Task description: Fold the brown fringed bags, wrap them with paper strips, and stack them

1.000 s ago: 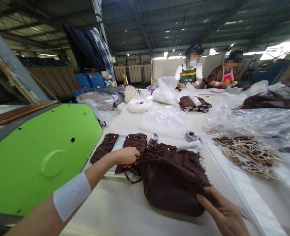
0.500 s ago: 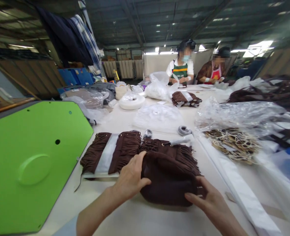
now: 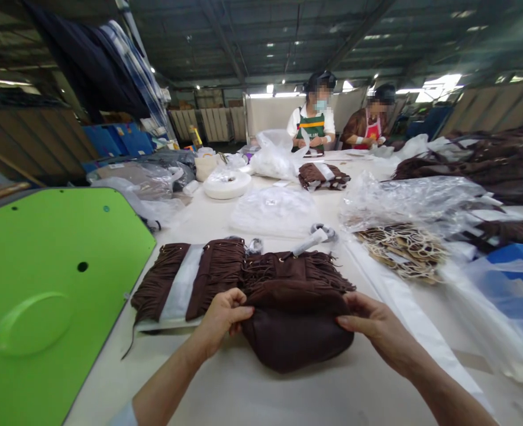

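A dark brown bag with a rounded bottom lies in front of me, its fringed part spread toward the far side. My left hand pinches its left edge between thumb and fingers. At the opposite edge, my right hand grips it the same way. A wrapped strip sticks up from the bag's far edge. Just left of it rests a second brown fringed bag with a pale band around it. Whatever is inside the held bag is hidden.
A green panel stands close on the left. Beyond the bags are clear plastic bags, a white tape roll and another fringed bundle. Corded tags lie at right. Two people work across the table.
My left hand has shifted from the bag's top to a pinch on its left edge. My right hand has moved up its edge. The bag's lower part now looks more spread and rounded.
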The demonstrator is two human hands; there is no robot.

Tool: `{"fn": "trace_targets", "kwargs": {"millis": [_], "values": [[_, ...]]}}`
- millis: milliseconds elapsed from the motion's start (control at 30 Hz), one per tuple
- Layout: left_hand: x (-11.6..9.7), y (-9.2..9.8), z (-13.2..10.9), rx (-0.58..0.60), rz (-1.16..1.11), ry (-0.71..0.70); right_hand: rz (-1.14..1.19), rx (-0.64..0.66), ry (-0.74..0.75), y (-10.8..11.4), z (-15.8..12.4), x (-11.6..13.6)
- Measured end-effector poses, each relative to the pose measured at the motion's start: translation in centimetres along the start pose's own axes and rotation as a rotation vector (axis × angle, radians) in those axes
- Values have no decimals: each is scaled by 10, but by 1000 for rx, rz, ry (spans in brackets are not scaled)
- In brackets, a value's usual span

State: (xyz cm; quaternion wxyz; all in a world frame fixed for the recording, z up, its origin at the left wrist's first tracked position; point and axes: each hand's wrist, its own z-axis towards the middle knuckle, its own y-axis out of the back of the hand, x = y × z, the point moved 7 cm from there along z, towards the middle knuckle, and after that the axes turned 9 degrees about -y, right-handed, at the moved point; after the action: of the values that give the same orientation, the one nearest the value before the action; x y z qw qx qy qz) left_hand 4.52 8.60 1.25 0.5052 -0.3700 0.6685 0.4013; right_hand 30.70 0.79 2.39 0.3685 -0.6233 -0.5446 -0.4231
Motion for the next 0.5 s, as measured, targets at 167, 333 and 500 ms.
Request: {"fn": "trace_targets", "kwargs": {"millis": [167, 333, 500], "values": [[-17, -1, -9, 31, 210, -58, 9, 74, -24, 0, -1, -4], [-23, -12, -16, 24, 527, -80, 61, 95, -42, 2, -2, -10], [-17, -15, -14, -33, 416, -85, 29, 26, -67, 0, -4, -7]]}}
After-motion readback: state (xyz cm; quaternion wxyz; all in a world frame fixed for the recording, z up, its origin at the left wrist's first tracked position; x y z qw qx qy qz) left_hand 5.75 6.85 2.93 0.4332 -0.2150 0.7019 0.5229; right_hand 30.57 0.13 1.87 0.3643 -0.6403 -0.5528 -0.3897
